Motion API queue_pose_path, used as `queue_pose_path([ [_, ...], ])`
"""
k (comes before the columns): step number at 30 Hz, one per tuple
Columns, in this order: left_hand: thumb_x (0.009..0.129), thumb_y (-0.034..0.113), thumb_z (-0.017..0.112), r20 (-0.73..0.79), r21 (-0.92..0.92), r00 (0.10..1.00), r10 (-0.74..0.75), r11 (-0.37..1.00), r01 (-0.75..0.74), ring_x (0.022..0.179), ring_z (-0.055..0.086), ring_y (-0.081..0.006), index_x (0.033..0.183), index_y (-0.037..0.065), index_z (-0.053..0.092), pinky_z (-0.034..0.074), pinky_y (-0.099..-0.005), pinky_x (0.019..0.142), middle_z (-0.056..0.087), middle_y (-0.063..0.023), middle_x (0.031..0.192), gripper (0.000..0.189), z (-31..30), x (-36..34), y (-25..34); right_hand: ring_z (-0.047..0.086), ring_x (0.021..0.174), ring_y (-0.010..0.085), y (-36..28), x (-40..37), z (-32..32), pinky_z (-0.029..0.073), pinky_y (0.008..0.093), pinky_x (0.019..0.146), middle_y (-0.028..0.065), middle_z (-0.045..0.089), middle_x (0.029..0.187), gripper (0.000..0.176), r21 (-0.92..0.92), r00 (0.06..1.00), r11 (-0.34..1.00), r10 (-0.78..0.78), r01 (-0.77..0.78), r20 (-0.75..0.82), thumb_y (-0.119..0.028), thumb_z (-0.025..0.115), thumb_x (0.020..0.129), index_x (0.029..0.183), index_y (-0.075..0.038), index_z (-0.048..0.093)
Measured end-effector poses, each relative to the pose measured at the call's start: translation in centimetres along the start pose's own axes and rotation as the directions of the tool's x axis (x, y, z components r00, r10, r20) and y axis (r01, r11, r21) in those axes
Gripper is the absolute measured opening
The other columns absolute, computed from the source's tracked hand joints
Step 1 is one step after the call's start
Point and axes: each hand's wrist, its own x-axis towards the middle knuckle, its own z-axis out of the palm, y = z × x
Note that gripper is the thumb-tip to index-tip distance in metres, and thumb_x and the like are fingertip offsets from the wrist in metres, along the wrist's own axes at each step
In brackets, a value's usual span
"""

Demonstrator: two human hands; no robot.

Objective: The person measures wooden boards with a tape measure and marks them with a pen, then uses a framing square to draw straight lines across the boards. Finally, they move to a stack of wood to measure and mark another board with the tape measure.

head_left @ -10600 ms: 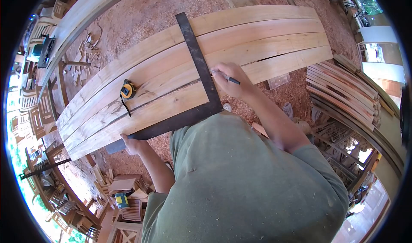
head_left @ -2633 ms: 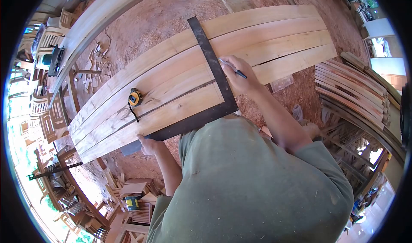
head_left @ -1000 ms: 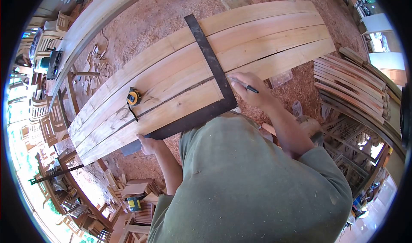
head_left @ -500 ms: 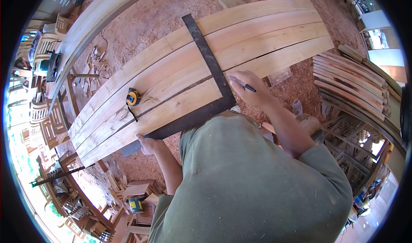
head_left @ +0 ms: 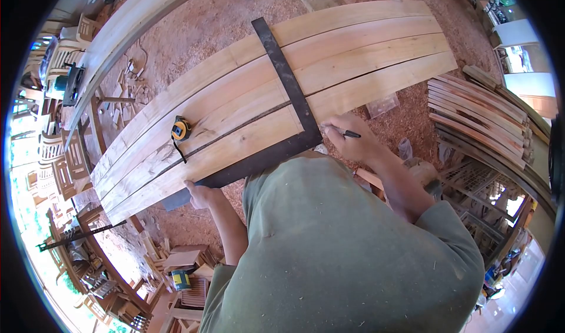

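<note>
A large dark carpenter's square (head_left: 285, 74) lies across several pale wooden boards (head_left: 376, 45) set side by side. One arm crosses the boards; the other runs along their near edge. My left hand (head_left: 203, 195) grips that near arm towards its left end, thumb on top, and a bluish-grey flat piece (head_left: 176, 200) shows beyond it. Near the square's corner, my right hand (head_left: 353, 140) is closed around a black pen (head_left: 351, 134), its tip beside the outer edge of the crossing arm. A yellow and black tape measure (head_left: 181, 128) rests on the boards at left.
Stacked planks (head_left: 477, 112) lie at the right, above metal racks (head_left: 471, 168). A long timber beam (head_left: 132, 30) runs along the upper left. Wooden chairs (head_left: 56, 147) stand at far left, and a green and yellow can (head_left: 181, 280) sits lower left. Shavings cover the floor.
My right hand with the pen has moved towards me, down to the square's corner and the near board edge. My left hand and the square hold about the same place.
</note>
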Motion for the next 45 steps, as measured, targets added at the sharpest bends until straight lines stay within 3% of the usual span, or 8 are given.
queue_pose_path([
  [5,0.084,0.022,0.074,-0.025,0.021,1.0,0.003,1.0,-0.002,0.084,0.066,-0.0342,0.1,-0.016,0.053,0.062,-0.0463,0.071,0.062,-0.025,0.106,0.047,0.1,0.0,0.1,0.063,0.083,0.0397,0.7,-0.1,1.4,0.05,0.0469,0.072,0.0196,0.066,0.084,0.018,-0.008,0.993,1.0,0.019,-0.02,-0.119,-0.019,0.059,0.088,0.095,-0.004,0.065],
  [11,0.084,0.02,0.075,-0.008,0.041,1.0,0.017,0.999,-0.017,0.086,0.067,-0.0342,0.11,-0.017,0.05,0.062,-0.0455,0.07,0.061,-0.0252,0.11,0.052,-0.2,0.8,-0.2,0.064,0.081,0.0374,1.4,-0.7,0.6,0.05,0.0438,0.071,0.0193,0.067,0.085,0.021,0.007,0.999,0.999,0.031,-0.031,0.014,-0.02,0.06,0.089,0.099,-0.003,0.065],
  [20,0.084,0.02,0.075,0.007,0.053,1.0,0.022,0.998,-0.022,0.087,0.067,-0.0329,0.109,-0.017,0.052,0.062,-0.0436,0.073,0.062,-0.0252,0.109,0.05,-0.2,0.7,-0.2,0.064,0.081,0.0381,1.1,3.0,2.5,0.05,0.0433,0.07,0.0195,0.067,0.087,0.021,0.087,0.961,0.993,-0.059,0.085,-0.27,-0.016,0.057,0.091,0.101,0.002,0.062],
  [30,0.084,0.021,0.075,-0.014,0.07,0.999,0.032,0.997,-0.031,0.089,0.065,-0.0317,0.111,-0.018,0.052,0.06,-0.0424,0.073,0.062,-0.0243,0.11,0.053,-0.2,0.4,-0.1,0.066,0.076,0.034,1.4,1.3,1.6,0.05,0.0415,0.068,0.0177,0.066,0.08,0.021,0.028,0.997,0.998,0.061,-0.06,-0.04,-0.021,0.059,0.09,0.097,-0.002,0.065],
  [33,0.079,0.023,0.079,0.014,0.02,1.0,0.019,1.0,-0.02,0.083,0.064,-0.0313,0.098,-0.013,0.052,0.06,-0.0439,0.07,0.061,-0.0245,0.103,0.048,-0.5,0.7,-0.4,0.064,0.075,0.0384,0.4,-0.3,0.9,0.05,0.0448,0.067,0.0213,0.064,0.077,0.024,-0.048,0.993,0.993,0.11,-0.109,0.038,-0.023,0.058,0.09,0.092,-0.001,0.065],
  [38,0.092,0.032,0.064,-0.013,-0.028,0.999,-0.033,0.999,0.033,0.094,0.065,-0.035,0.115,-0.017,0.051,0.059,-0.0445,0.079,0.062,-0.0254,0.113,0.055,-1.0,2.4,-0.1,0.063,0.075,0.0399,2.1,-1.5,2.8,0.049,0.0458,0.069,0.0217,0.064,0.077,0.03,-0.124,0.948,0.954,0.288,-0.272,0.138,-0.028,0.055,0.092,0.086,0.0,0.064],
  [40,0.094,0.033,0.06,-0.018,0.006,0.999,-0.028,1.0,0.028,0.095,0.065,-0.0355,0.117,-0.017,0.051,0.059,-0.0446,0.08,0.061,-0.0253,0.115,0.056,-2.0,3.8,-0.1,0.065,0.072,0.0316,3.1,-2.2,5.0,0.049,0.043,0.068,0.016,0.065,0.075,0.034,0.138,0.911,0.9,0.403,-0.412,0.089,-0.03,0.053,0.095,0.084,0.0,0.063],
  [45,0.097,0.034,0.055,-0.08,0.056,0.997,-0.017,0.998,0.022,0.107,0.062,-0.0368,0.125,-0.017,0.047,0.056,-0.047,0.088,0.056,-0.0232,0.127,0.059,-5.9,3.2,1.9,0.063,0.066,0.019,2.2,-3.6,7.3,0.05,0.0369,0.063,0.0095,0.064,0.07,0.033,0.387,0.941,0.859,0.287,-0.335,0.178,-0.028,0.053,0.097,0.087,0.001,0.061],
])
